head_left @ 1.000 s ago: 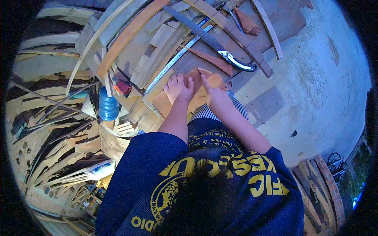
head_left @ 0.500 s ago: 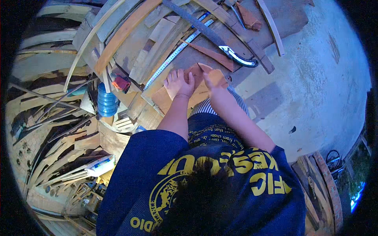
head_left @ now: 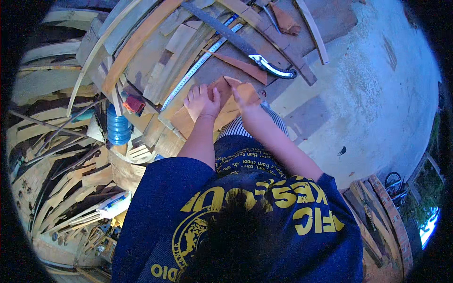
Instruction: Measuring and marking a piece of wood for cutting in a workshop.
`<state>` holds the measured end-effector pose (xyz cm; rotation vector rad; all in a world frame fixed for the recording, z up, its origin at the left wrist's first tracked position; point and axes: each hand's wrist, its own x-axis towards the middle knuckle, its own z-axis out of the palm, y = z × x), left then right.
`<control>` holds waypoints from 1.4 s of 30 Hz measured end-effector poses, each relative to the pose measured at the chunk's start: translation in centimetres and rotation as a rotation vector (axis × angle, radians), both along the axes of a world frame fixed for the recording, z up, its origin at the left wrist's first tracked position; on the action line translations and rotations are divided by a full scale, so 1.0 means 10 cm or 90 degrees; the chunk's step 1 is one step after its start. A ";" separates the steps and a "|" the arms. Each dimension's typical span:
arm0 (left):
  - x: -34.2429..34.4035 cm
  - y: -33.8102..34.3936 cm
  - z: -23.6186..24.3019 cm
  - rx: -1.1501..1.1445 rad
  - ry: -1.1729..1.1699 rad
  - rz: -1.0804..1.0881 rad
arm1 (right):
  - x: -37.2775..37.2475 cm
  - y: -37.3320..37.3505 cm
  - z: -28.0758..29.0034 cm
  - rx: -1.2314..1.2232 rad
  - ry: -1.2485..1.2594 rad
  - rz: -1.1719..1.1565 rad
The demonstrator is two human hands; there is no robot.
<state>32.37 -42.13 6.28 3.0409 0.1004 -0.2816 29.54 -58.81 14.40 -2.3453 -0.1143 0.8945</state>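
Observation:
My left hand [head_left: 202, 104] lies with fingers spread on a brown wooden board [head_left: 188, 121] in front of my lap. Close to its right, my right hand [head_left: 249, 111] has its fingers closed at a flat orange-brown piece of wood [head_left: 249, 94]. A thin dark point shows by those fingertips; what they grip is too small to make out. Beyond the hands a pulled-out tape measure [head_left: 194, 70] runs slantwise. A hand saw [head_left: 272, 67] with a black and white handle lies farther right, and a thin wooden wedge [head_left: 239, 66] rests beside it.
Long wooden strips [head_left: 137, 45] lie at the far left, and another strip [head_left: 311, 30] at the far right. A blue plastic bottle [head_left: 118, 128] and a red cloth [head_left: 134, 104] are left of me. Piled offcuts [head_left: 71, 188] fill the left; more planks [head_left: 370, 217] lie at the lower right.
The whole view has shifted slightly, so everything appears a little farther left. Both hands keep nearly the same place on the wood.

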 end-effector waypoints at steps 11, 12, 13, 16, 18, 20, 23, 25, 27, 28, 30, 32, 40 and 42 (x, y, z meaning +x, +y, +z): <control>-0.02 0.01 0.07 0.023 -0.002 0.001 | -0.49 -0.58 0.98 -0.057 0.286 0.025; 0.00 -0.01 0.07 0.018 0.004 -0.003 | -0.46 -0.56 0.87 -0.033 0.184 0.004; 0.01 -0.03 0.09 0.017 0.003 -0.004 | -0.42 -0.54 0.74 -0.009 0.082 -0.015; 0.02 -0.05 0.10 0.018 0.040 -0.003 | -0.19 -0.45 0.25 -0.048 -0.027 -0.156; 0.00 -0.02 0.04 0.022 0.008 -0.008 | 0.08 -0.39 -0.04 -0.073 -0.072 -0.173; 0.00 -0.03 0.03 0.027 -0.007 -0.013 | 0.35 -0.34 -0.24 -0.034 -0.089 -0.212; -0.01 0.00 0.03 0.028 -0.010 -0.011 | 0.71 -0.38 -0.51 -0.021 -0.206 -0.097; 0.00 -0.01 0.06 0.017 0.002 -0.002 | 0.87 -0.43 -0.64 -0.039 -0.205 -0.081; 0.03 -0.03 0.12 0.015 0.038 0.006 | 0.97 -0.52 -0.86 -0.058 -0.206 -0.065; 0.03 -0.05 0.11 0.009 0.037 0.007 | 0.96 -0.59 -1.00 -0.009 -0.258 -0.041; 0.02 -0.04 0.08 0.026 0.017 -0.008 | 0.98 -0.75 -1.25 0.041 -0.308 -0.011; 0.03 -0.04 0.11 0.024 0.031 -0.012 | 0.99 -0.99 -1.38 0.019 -0.304 -0.084; 0.05 -0.05 0.18 0.038 0.110 0.003 | 0.69 -1.31 -1.30 -0.166 -0.224 -0.063; 0.01 -0.02 0.12 0.034 0.076 0.009 | 0.68 -1.32 -1.19 -0.151 -0.201 -0.017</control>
